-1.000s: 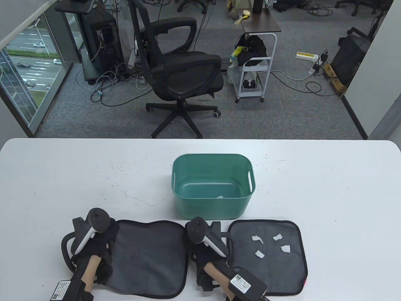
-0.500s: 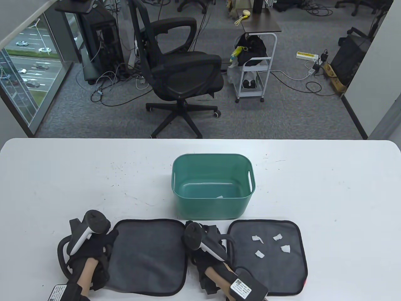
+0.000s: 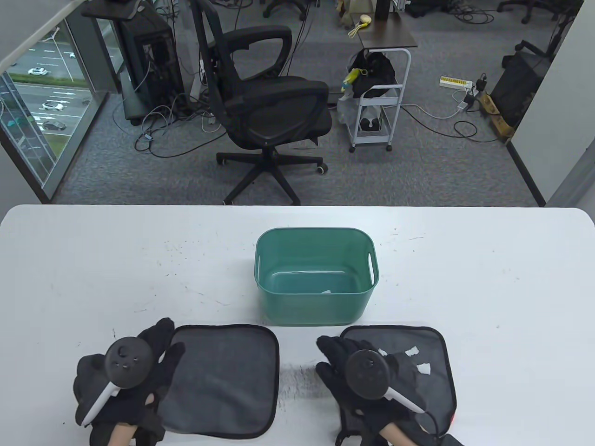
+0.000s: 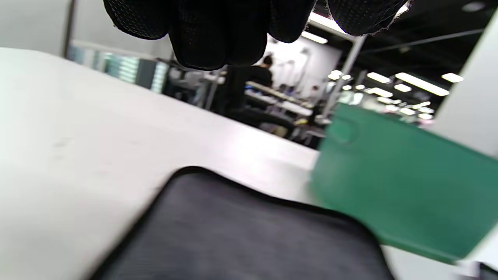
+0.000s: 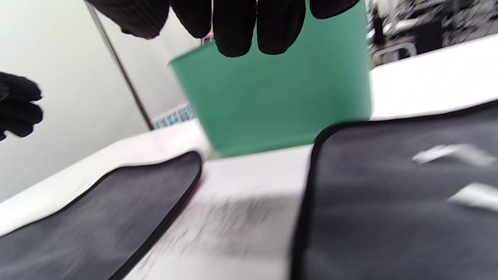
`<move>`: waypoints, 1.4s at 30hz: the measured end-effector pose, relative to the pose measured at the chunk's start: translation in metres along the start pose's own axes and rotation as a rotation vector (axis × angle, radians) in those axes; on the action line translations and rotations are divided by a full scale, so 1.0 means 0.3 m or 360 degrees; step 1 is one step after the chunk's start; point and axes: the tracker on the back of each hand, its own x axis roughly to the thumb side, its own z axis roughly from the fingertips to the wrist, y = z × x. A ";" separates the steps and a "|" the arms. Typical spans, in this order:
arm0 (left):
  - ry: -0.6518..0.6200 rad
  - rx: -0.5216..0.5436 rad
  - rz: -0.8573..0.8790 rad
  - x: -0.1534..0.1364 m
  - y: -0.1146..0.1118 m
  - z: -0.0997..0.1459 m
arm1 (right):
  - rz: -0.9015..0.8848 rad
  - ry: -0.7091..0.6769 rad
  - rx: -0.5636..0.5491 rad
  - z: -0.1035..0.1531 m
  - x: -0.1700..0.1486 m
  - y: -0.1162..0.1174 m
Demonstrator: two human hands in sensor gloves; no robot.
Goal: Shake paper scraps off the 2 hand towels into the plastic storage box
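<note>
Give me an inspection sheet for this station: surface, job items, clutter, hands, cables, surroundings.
Surface: white table, scuffed, with dark specks between the towels.
Job's things: green plastic storage box with one paper scrap inside; left hand towel flat and bare; right hand towel flat, with paper scraps on it.
Clutter: nothing seen on the table.
Hands: left hand open at the left towel's left edge; right hand open above the right towel's left part; whether either touches is unclear.
Cables: loose cables and a power strip on the floor.
Surroundings: office chair, rolling cart, window on the left.
</note>
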 end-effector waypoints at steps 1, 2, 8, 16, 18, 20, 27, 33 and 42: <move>-0.0078 0.0011 0.0005 0.053 -0.011 0.004 | 0.0031 0.0034 -0.0057 0.011 -0.029 -0.024; -0.0124 0.0020 0.0008 0.092 -0.020 0.005 | 0.0075 0.0092 -0.0123 0.025 -0.067 -0.053; -0.0419 -0.0069 -0.0020 0.377 -0.146 -0.038 | 0.0351 0.0457 -0.0308 0.075 -0.323 -0.167; -0.0394 -0.0361 -0.0148 0.629 -0.419 -0.164 | 0.0200 0.0793 -0.0013 0.056 -0.668 -0.067; -0.0376 -0.0437 -0.0179 0.663 -0.481 -0.192 | 0.0122 0.0779 0.0067 0.051 -0.714 -0.035; -0.0327 -0.0480 -0.0196 0.688 -0.530 -0.217 | -0.0004 0.0732 0.0152 0.048 -0.749 -0.007; -0.0101 -0.0474 -0.0366 0.734 -0.631 -0.271 | -0.0092 0.0777 0.0253 0.046 -0.795 0.040; -0.0080 -0.0508 -0.0502 0.750 -0.688 -0.284 | -0.0062 0.0802 0.0274 0.037 -0.802 0.066; 0.0105 -0.0414 -0.0541 0.775 -0.718 -0.301 | -0.0041 0.0876 0.0239 0.026 -0.800 0.073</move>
